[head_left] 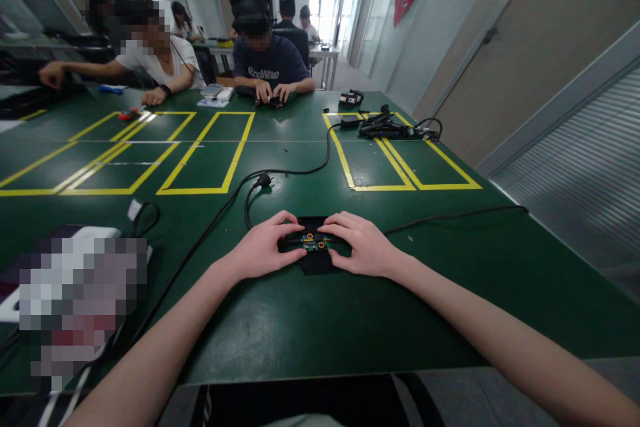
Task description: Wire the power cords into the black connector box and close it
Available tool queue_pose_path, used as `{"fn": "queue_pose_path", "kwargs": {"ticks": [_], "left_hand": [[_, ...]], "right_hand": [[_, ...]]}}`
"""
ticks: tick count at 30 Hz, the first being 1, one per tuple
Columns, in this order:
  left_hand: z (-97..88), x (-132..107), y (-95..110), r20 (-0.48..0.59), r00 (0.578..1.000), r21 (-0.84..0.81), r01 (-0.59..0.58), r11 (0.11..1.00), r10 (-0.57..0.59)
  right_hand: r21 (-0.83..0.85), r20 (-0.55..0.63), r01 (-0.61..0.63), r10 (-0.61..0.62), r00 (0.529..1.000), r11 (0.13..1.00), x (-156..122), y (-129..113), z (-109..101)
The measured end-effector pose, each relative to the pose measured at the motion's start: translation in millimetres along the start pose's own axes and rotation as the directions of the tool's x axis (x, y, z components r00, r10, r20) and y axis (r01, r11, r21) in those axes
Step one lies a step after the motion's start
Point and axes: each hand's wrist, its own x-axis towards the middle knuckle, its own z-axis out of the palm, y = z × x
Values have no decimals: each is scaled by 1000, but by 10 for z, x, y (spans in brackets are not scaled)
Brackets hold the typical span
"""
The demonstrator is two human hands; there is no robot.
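Green and faintly glossy, the table (320,327) carries a small black device (313,241) at its near middle, straight ahead of the person's chest. The device has orange rings and bits of green and yellow on its top. It sits on a dark pad (316,265) whose near edge juts out toward the person.

The device's long axis runs left to right, square across the person's line of sight, so each end points at one hand. The left hand (260,252) comes in from the left and closes on the left end, forefinger curled over the far edge and thumb on the near edge. The right hand (364,247) mirrors it on the right end. Both pinch the device with fingers bent and close together rather than spread; how hard they press cannot be told. Neither hand is nearer. They meet the device at equal reach, thumb tips almost facing each other, and only the coloured centre is left uncovered.

Beyond the hands a black cable (300,171) loops across the table and ends in a plug (264,181) just past the left knuckles, apart from the device. A thinner lead (450,216) runs off to the right. Yellow tape (235,150) marks rectangles farther out. At the far edge a person in a dark shirt (273,65) has both hands on something small, beside a person in a white shirt (165,57).
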Motion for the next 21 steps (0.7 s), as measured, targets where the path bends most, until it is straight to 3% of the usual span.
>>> {"fn": "queue_pose_path", "kwargs": {"ticks": [7, 14, 21], "left_hand": [[-2, -1, -18, -20, 1000, -40, 0, 999, -1], [-36, 1, -36, -36, 999, 7, -16, 1000, 16], [-154, 16, -4, -82, 997, 5, 14, 1000, -14]], "right_hand": [[87, -30, -18, 21, 999, 996, -3, 63, -118], [34, 113, 27, -31, 993, 999, -38, 270, -262], [108, 95, -79, 69, 993, 991, -66, 256, -309]]}}
